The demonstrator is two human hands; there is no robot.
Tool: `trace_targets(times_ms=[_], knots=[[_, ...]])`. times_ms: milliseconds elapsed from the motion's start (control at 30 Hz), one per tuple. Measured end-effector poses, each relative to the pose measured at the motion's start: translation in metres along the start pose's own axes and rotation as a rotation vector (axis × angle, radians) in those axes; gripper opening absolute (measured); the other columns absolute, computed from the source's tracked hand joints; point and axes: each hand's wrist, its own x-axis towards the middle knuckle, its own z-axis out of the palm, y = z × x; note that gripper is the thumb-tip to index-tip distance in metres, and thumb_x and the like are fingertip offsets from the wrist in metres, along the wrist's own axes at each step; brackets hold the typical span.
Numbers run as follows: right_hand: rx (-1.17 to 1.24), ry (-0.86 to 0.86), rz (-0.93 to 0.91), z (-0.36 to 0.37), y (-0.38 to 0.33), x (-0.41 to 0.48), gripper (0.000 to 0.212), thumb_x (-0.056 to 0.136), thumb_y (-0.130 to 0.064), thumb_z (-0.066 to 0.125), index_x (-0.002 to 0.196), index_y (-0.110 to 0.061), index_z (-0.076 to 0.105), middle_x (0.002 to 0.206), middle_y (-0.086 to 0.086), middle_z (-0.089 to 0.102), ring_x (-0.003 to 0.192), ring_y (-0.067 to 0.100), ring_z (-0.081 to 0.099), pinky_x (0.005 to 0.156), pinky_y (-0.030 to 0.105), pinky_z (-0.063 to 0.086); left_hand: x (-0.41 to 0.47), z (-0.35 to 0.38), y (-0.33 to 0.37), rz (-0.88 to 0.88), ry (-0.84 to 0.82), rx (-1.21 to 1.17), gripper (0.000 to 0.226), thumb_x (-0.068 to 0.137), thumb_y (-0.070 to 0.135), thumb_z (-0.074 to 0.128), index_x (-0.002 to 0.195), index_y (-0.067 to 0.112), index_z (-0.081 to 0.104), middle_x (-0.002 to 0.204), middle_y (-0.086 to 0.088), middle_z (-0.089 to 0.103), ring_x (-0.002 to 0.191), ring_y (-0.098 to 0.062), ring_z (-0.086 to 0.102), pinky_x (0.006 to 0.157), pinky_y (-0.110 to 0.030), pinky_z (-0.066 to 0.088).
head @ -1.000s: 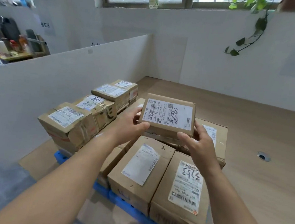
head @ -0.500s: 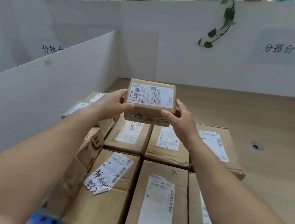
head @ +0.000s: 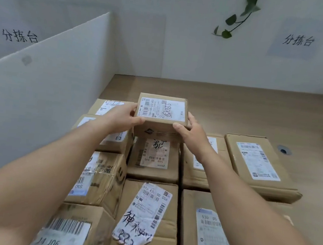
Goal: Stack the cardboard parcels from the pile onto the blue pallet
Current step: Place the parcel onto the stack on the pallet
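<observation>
Many parcels already sit stacked, and both hands, left hand [head: 121,117] and right hand [head: 192,132], grip a small parcel [head: 160,114] above the middle box [head: 153,158], not yet released.

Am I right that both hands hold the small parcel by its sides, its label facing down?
Not quite. In the head view the left hand and right hand do grip the small parcel by its sides, but its label faces up.
</observation>
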Motion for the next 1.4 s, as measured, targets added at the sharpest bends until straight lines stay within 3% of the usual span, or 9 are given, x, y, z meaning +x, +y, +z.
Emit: trace_targets(times_ms=[133,233,300,433,667,933,1067,1200,1400], knots=[[0.031,-0.005,0.007,0.003,-0.002,-0.002,0.058,0.093,-0.024,0.058,0.145,-0.027,0.03,0.109,-0.009,0.06,0.106,0.011,0.059,0.084,0.022,0.043,0.004,0.004,-0.01,0.018,0.008,0.029,0.039,0.09,0.035,0.057,0.127,0.023,0.053,0.12,0.005,0.061,0.106,-0.017,0.056,0.09,-0.034,0.046],[0.008,-0.017,0.034,0.006,0.001,-0.002,0.06,0.093,-0.028,0.058,0.145,-0.03,0.028,0.116,-0.007,0.06,0.108,0.011,0.058,0.09,0.027,0.045,0.006,0.004,-0.011,0.023,0.023,0.063,0.039,0.089,0.037,0.057,0.125,0.022,0.055,0.119,0.004,0.061,0.104,-0.016,0.055,0.088,-0.033,0.046],[-0.016,-0.028,0.059,0.008,0.005,-0.002,0.053,0.093,-0.032,0.058,0.141,-0.03,0.036,0.124,-0.004,0.06,0.11,0.012,0.058,0.094,0.033,0.047,0.006,0.004,-0.011,0.02,0.024,0.084,0.039,0.089,0.037,0.057,0.125,0.021,0.055,0.117,0.003,0.061,0.103,-0.017,0.054,0.086,-0.033,0.046],[-0.044,-0.014,0.084,0.01,0.005,-0.001,0.045,0.092,-0.039,0.055,0.135,-0.029,0.044,0.121,-0.012,0.058,0.111,0.012,0.057,0.098,0.042,0.047,0.006,0.002,-0.011,0.026,0.015,0.116,0.038,0.09,0.037,0.056,0.123,0.019,0.055,0.115,0.002,0.06,0.1,-0.017,0.054,0.08,-0.03,0.045],[-0.12,0.003,0.096,0.012,0.004,-0.007,0.046,0.094,-0.037,0.052,0.136,-0.021,0.044,0.127,-0.005,0.057,0.114,0.014,0.055,0.101,0.041,0.044,0.004,0.003,-0.011,0.046,0.017,0.139,0.032,0.091,0.033,0.055,0.119,0.017,0.056,0.114,0.001,0.06,0.097,-0.017,0.054,0.077,-0.029,0.045],[-0.222,-0.036,0.14,0.003,-0.007,-0.013,0.056,0.09,-0.029,0.059,0.141,-0.019,0.037,0.12,0.0,0.055,0.112,0.019,0.055,0.093,0.032,0.045,-0.002,0.001,-0.008,0.032,-0.024,0.09,0.044,0.089,0.035,0.056,0.13,0.021,0.049,0.124,0.002,0.058,0.108,-0.018,0.054,0.089,-0.035,0.046],[-0.45,0.081,0.072,-0.012,-0.022,-0.017,0.069,0.09,-0.031,0.059,0.148,-0.017,0.026,0.143,0.01,0.042,0.128,0.024,0.044,0.102,0.034,0.036,-0.005,-0.002,-0.006,0.044,0.016,0.108,0.073,0.081,0.051,0.057,0.145,0.023,0.035,0.147,-0.001,0.041,0.134,-0.02,0.036,0.11,-0.042,0.032],[-0.721,0.176,-0.04,-0.027,-0.036,-0.032,0.056,0.093,-0.033,0.052,0.144,-0.018,0.036,0.141,0.007,0.043,0.123,0.023,0.048,0.096,0.035,0.04,-0.011,-0.004,0.014,0.15,0.13,0.223,0.062,0.091,0.038,0.055,0.145,0.018,0.033,0.15,-0.005,0.034,0.139,-0.022,0.025,0.112,-0.037,0.022],[-0.926,0.263,-0.137,-0.052,-0.047,-0.07,0.044,0.095,-0.028,0.046,0.138,-0.02,0.044,0.137,0.002,0.045,0.122,0.02,0.045,0.085,0.034,0.041,-0.035,0.007,0.062,0.391,0.224,0.388,0.052,0.094,0.041,0.048,0.14,0.019,0.043,0.15,0.0,0.036,0.141,-0.018,0.024,0.116,-0.035,0.014]])
